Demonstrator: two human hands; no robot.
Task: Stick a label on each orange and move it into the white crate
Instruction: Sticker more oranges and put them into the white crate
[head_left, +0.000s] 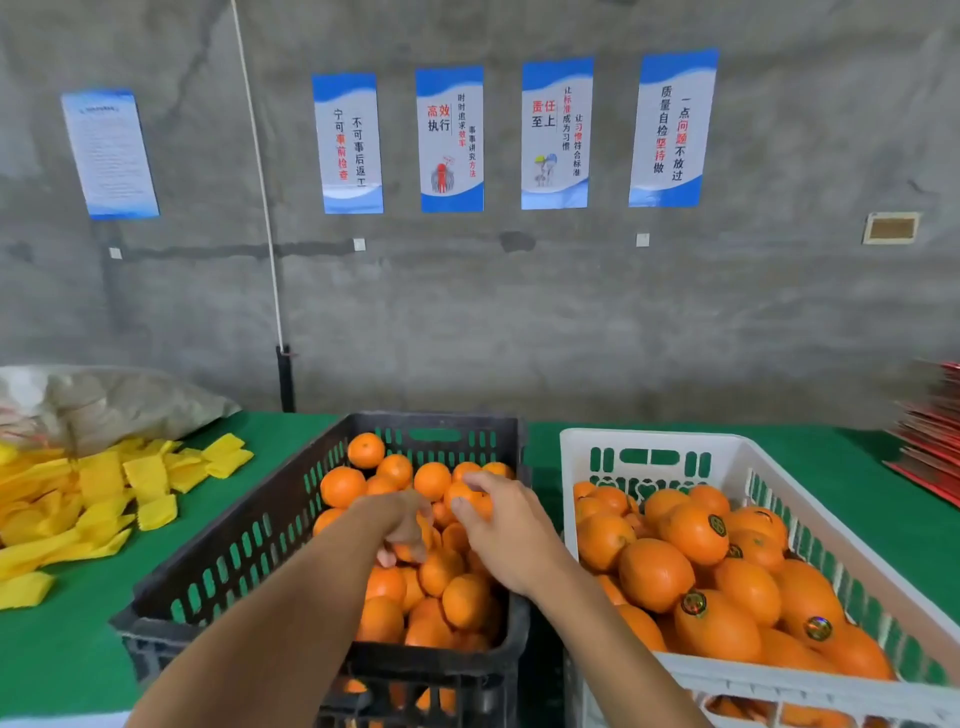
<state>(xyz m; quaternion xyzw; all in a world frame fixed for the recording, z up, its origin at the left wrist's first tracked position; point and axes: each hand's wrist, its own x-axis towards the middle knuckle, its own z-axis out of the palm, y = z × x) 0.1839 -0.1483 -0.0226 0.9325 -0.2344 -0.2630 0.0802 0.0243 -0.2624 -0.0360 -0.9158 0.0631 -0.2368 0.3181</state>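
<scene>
A black crate (244, 535) in the middle holds several unlabelled oranges (343, 486). To its right stands the white crate (576, 452), filled with oranges, some bearing round dark labels (693, 603). Both my hands reach into the black crate. My left hand (400, 525) points down with its fingers curled round an orange (410, 552) in the pile. My right hand (506, 525) grips another orange (467, 496) between thumb and fingers near the crate's far right side. No label sheet shows in view.
Everything stands on a green table (62, 654). Yellow foam sleeves (104, 493) lie heaped at the left beside a clear plastic bag (119, 400). Red flat cartons (930, 441) are stacked at the far right. A grey wall with posters rises behind.
</scene>
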